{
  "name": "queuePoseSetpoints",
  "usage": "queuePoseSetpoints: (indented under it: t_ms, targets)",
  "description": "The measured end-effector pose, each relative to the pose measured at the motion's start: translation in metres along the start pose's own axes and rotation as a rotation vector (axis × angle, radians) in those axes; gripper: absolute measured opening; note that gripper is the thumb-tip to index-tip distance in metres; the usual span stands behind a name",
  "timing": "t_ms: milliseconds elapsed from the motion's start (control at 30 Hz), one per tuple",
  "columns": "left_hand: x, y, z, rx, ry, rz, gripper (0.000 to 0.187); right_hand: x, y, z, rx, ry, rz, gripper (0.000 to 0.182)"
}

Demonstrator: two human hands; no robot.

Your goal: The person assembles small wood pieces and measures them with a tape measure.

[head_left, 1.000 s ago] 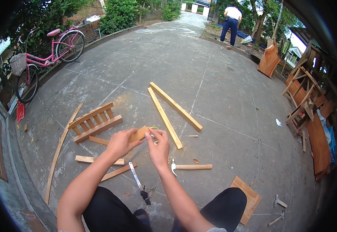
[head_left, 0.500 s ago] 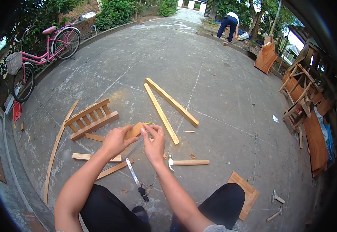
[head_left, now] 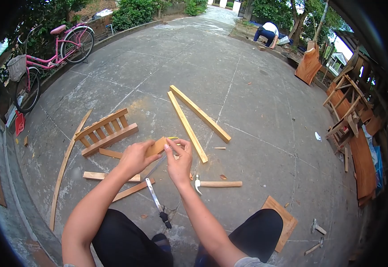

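Note:
My left hand (head_left: 134, 159) is closed on a short wooden block (head_left: 157, 147), thumb on the near side and fingers over the far side. At the block's right end, my right hand (head_left: 179, 161) pinches it with thumb and fingertips. Something yellow (head_left: 172, 138) peeks out behind the right fingers; its kind is hidden. A thin grey strip slants down below the hands. Beneath them lies a metal tool with a black-wrapped handle (head_left: 165, 220). A claw hammer (head_left: 220, 184) rests to the right of my right hand.
Two long wooden bars (head_left: 200, 114) lie ahead. A slatted wooden frame (head_left: 106, 133), a curved strip (head_left: 64, 171) and a short bar (head_left: 111, 176) lie left. A square board (head_left: 281, 222) sits by my right knee. A pink bicycle (head_left: 53, 58) and a crouching person (head_left: 267, 33) are farther off.
My hands keep their hold on the block, nearly still. The distant person has bent lower, from standing stooped to a crouch. The whole view has shifted slightly.

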State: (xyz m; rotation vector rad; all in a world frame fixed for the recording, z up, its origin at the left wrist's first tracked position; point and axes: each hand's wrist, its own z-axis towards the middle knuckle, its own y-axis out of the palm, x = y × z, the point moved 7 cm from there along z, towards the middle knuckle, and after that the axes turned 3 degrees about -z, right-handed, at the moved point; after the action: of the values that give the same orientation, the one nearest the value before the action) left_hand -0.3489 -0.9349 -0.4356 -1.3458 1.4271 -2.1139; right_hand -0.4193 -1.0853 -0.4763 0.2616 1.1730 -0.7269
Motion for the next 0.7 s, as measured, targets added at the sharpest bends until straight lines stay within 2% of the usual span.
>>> queuePoseSetpoints:
  t_ms: [167, 267, 700]
  targets:
    - [-0.005, 0.000, 0.001, 0.023, 0.010, -0.024, 0.060, 0.000, 0.000, 0.002, 0.011, -0.015, -0.017, 0.027]
    - [-0.006, -0.002, 0.002, 0.046, 0.010, -0.011, 0.059, 0.001, 0.002, 0.002, -0.034, 0.107, 0.012, 0.029]
    - [-0.012, -0.004, 0.004, 0.027, -0.030, -0.003, 0.061, 0.010, 0.005, 0.005, -0.055, 0.097, 0.091, 0.023]
